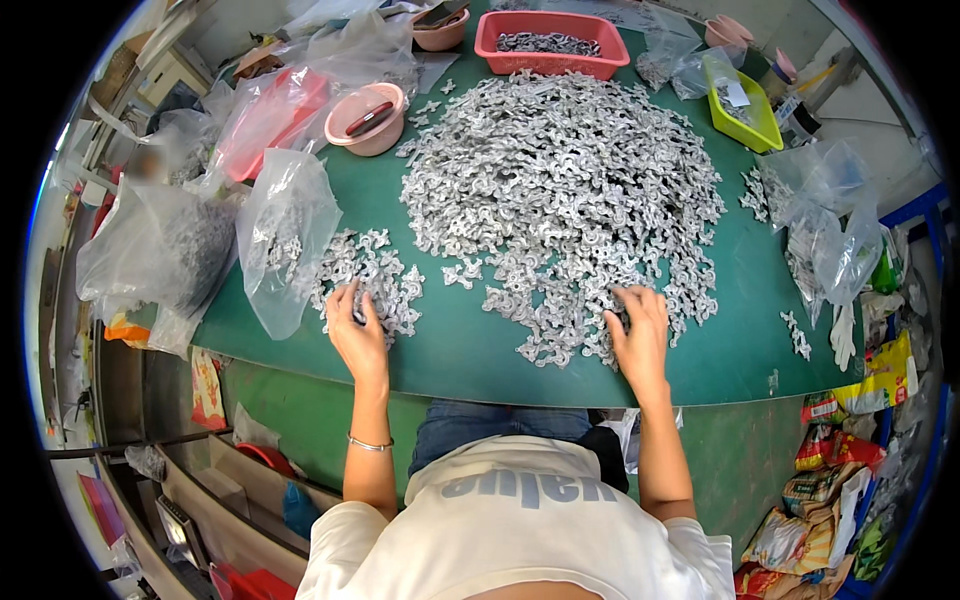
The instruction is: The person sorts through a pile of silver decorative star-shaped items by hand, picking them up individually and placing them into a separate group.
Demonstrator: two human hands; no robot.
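Two hands lie flat, open, on metal pieces: left hand on the small pile, right hand on the big pile. One red basket sits behind the big pile, two pink bowls to its left.

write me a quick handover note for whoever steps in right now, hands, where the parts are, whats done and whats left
Left hand: palm down on the small pile of silver metal parts at the left of the green table; whether it grips any cannot be told.
Right hand: fingers spread on the near edge of the big pile in the middle.
Clear plastic bag lies open beside the small pile. Red basket at the far edge holds some parts; a yellow-green tray sits far right.
Done: a small lot set apart at the left.
Left: most parts are in the big pile.
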